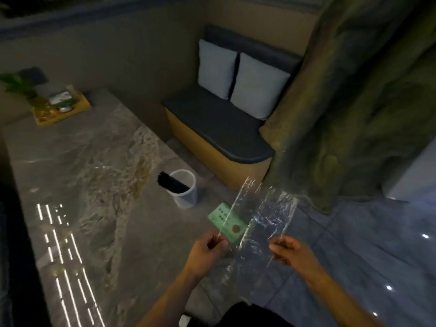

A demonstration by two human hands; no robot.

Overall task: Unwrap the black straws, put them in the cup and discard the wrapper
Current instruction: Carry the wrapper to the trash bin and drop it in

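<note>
A bundle of black straws [170, 183] leans out to the left of a translucent white cup [186, 194] standing near the right edge of the marble table [94, 185]. The clear plastic wrapper [259, 223] is stretched flat between my hands, over the table's edge, and holds no straws. My left hand [207, 251] pinches its left edge. On the other side, my right hand [292, 253] pinches its right edge. A green card [227, 223] lies on the table, partly behind the wrapper.
A wooden tray [61, 107] with a plant and small items sits at the table's far left. To the right, beyond the table, are a bench [217, 128] with two pillows, a rough rock-like pillar [354, 102] and a tiled floor [377, 256].
</note>
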